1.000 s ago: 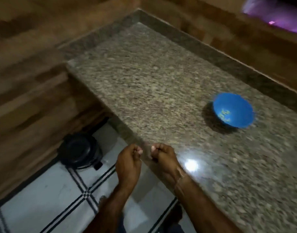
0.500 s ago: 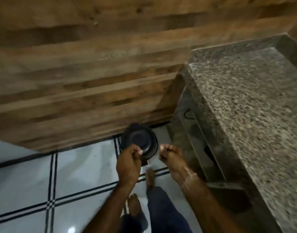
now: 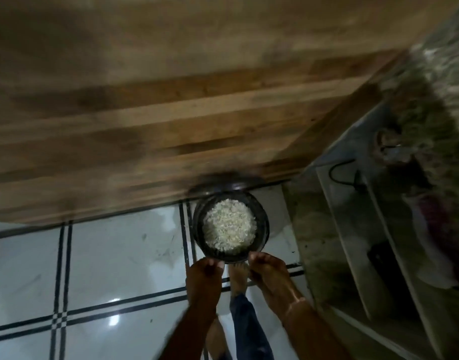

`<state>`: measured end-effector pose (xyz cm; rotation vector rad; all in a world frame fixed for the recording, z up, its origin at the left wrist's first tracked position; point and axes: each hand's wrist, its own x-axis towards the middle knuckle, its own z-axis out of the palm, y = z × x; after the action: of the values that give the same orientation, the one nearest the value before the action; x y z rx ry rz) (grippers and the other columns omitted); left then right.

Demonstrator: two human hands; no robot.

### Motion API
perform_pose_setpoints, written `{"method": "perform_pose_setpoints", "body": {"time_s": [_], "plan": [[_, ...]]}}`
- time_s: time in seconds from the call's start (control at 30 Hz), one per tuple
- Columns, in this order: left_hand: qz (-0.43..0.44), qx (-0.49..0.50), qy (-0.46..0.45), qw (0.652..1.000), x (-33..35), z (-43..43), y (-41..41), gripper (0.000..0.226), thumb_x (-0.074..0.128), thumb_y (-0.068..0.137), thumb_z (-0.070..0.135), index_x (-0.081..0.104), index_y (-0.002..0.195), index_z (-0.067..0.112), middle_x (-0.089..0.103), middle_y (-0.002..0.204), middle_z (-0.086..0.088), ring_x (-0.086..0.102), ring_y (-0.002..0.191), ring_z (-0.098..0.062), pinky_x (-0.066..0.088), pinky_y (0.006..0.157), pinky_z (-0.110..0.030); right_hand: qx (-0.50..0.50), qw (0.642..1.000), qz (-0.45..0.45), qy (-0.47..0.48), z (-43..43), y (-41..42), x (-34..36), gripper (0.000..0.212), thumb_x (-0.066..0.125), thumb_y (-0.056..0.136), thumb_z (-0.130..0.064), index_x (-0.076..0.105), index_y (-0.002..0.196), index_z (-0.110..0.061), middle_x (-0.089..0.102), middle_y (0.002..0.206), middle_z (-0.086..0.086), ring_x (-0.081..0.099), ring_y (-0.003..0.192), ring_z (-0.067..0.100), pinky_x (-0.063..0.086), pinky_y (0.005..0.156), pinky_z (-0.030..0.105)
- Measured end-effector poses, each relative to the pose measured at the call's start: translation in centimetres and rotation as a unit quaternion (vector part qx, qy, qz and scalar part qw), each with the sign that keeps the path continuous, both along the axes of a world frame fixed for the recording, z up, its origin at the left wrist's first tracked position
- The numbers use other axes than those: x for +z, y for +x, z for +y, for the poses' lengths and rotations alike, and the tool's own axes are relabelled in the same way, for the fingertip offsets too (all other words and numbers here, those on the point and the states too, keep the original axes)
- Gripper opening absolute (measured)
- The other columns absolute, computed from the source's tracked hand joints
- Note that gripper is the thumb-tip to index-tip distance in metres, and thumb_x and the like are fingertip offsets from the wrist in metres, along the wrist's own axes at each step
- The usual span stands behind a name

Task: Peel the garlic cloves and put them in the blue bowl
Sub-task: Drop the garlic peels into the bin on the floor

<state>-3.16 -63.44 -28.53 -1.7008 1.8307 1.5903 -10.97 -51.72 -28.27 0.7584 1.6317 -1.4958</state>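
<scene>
Head camera: left hand (image 3: pixel 205 275) and right hand (image 3: pixel 268 272) hang by a black bin (image 3: pixel 263 231) of white bits (image 3: pixel 229 227).
Fingers (image 3: pixel 210 264) look curled; I cannot tell what they hold.

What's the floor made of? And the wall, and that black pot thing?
The floor looks like glossy white tile, probably ceramic: it mirrors a light. The wall shows brown streaky planks, so wood or a wood-look finish. The black pot is too blurred: plastic or metal.

A round black bin (image 3: pixel 262 231) holds off-white flakes (image 3: pixel 229 224), the glossy floor tiles (image 3: pixel 119 255) are white with a black double-line grid, the wood-plank wall (image 3: pixel 171 113) is streaky brown, and the granite counter (image 3: pixel 436 113) is speckled grey-brown.
</scene>
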Motion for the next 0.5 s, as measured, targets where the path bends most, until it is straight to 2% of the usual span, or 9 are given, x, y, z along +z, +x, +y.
{"method": "perform_pose_setpoints", "body": {"time_s": [0.07, 0.13, 0.2, 0.23, 0.3, 0.37, 0.4, 0.47, 0.5], "plan": [[-0.024, 0.061, 0.056, 0.996, -4.7, -0.4, -2.4, 0.027, 0.077, 0.091, 0.017, 0.066, 0.067, 0.016, 0.064, 0.065, -0.003, 0.059, 0.064, -0.021, 0.043, 0.061, -0.028, -0.015, 1.0, -0.021, 0.003, -1.5, -1.6, -5.8, 0.027, 0.062, 0.094, 0.013, 0.071, 0.074, -0.002, 0.068, 0.071, 0.012, 0.066, 0.074, 0.024, 0.057, 0.07, 0.031], [-0.042, 0.128, 0.095, 0.986, -8.8, -0.9, -5.0, 0.024, 0.078, 0.089, 0.013, 0.064, 0.071, 0.014, 0.062, 0.066, -0.003, 0.055, 0.06, -0.017, 0.041, 0.05, -0.022, -0.02, 0.999, -0.042, -0.005, -3.0, -3.5, -10.9, 0.027, 0.063, 0.093, 0.013, 0.073, 0.074, -0.002, 0.07, 0.075, 0.017, 0.067, 0.062, 0.015, 0.057, 0.059, 0.023], [-0.036, 0.193, 0.146, 0.97, -12.7, -1.2, -6.8, 0.013, 0.071, 0.092, 0.003, 0.063, 0.084, 0.008, 0.06, 0.073, -0.006, 0.053, 0.061, -0.016, 0.041, 0.042, -0.019, -0.025, 0.998, -0.057, -0.005, -4.3, -5.4, -15.5, 0.017, 0.058, 0.097, 0.013, 0.074, 0.096, 0.008, 0.07, 0.098, 0.027, 0.067, 0.072, 0.017, 0.056, 0.063, 0.022], [-0.029, 0.221, 0.171, 0.96, -14.8, -1.6, -7.4, 0.004, 0.066, 0.096, 0.001, 0.064, 0.094, 0.004, 0.062, 0.079, -0.008, 0.056, 0.064, -0.017, 0.046, 0.045, -0.019, -0.036, 0.998, -0.059, -0.007, -4.6, -5.9, -17.3, 0.021, 0.053, 0.1, 0.013, 0.07, 0.112, 0.009, 0.069, 0.11, 0.023, 0.068, 0.088, 0.024, 0.058, 0.073, 0.027], [-0.027, 0.273, 0.199, 0.941, -18.2, -1.8, -8.6, 0.022, 0.06, 0.101, 0.006, 0.063, 0.122, -0.001, 0.066, 0.1, -0.015, 0.063, 0.08, -0.025, 0.056, 0.064, -0.032, -0.043, 0.997, -0.07, 0.004, -5.2, -6.2, -19.6, 0.034, 0.045, 0.105, 0.008, 0.06, 0.135, 0.001, 0.062, 0.13, 0.014, 0.061, 0.117, 0.032, 0.053, 0.09, 0.038], [-0.02, 0.287, 0.229, 0.93, -19.7, -1.3, -9.5, 0.041, 0.061, 0.103, 0.017, 0.053, 0.141, 0.004, 0.061, 0.124, -0.022, 0.062, 0.103, -0.035, 0.055, 0.082, -0.045, -0.004, 0.997, -0.08, 0.015, -6.3, -6.0, -19.5, 0.04, 0.046, 0.109, -0.004, 0.053, 0.147, -0.01, 0.053, 0.146, 0.011, 0.054, 0.122, 0.029, 0.05, 0.09, 0.038], [-0.013, 0.279, 0.257, 0.925, -18.8, -0.9, -10.1, 0.046, 0.061, 0.103, 0.025, 0.049, 0.144, 0.007, 0.058, 0.129, -0.023, 0.059, 0.112, -0.037, 0.052, 0.09, -0.048, 0.031, 0.996, -0.081, 0.011, -6.9, -5.8, -19.1, 0.041, 0.044, 0.111, -0.014, 0.047, 0.152, -0.011, 0.047, 0.154, 0.012, 0.051, 0.126, 0.027, 0.047, 0.096, 0.038], [0.015, 0.268, 0.317, 0.91, -17.7, -0.6, -10.6, 0.046, 0.054, 0.105, 0.041, 0.049, 0.142, 0.015, 0.059, 0.122, -0.019, 0.054, 0.122, -0.033, 0.044, 0.107, -0.047, 0.091, 0.993, -0.079, -0.006, -7.5, -5.3, -18.1, 0.049, 0.034, 0.114, -0.029, 0.034, 0.159, -0.009, 0.034, 0.164, 0.01, 0.039, 0.145, 0.027, 0.035, 0.117, 0.036], [0.021, 0.251, 0.335, 0.908, -16.9, -0.7, -10.9, 0.042, 0.051, 0.105, 0.045, 0.05, 0.139, 0.02, 0.059, 0.122, -0.02, 0.052, 0.126, -0.031, 0.04, 0.113, -0.047, 0.091, 0.992, -0.084, -0.017, -7.5, -4.9, -17.5, 0.051, 0.036, 0.113, -0.035, 0.033, 0.159, -0.012, 0.033, 0.162, 0.005, 0.037, 0.147, 0.024, 0.035, 0.118, 0.031]]}}
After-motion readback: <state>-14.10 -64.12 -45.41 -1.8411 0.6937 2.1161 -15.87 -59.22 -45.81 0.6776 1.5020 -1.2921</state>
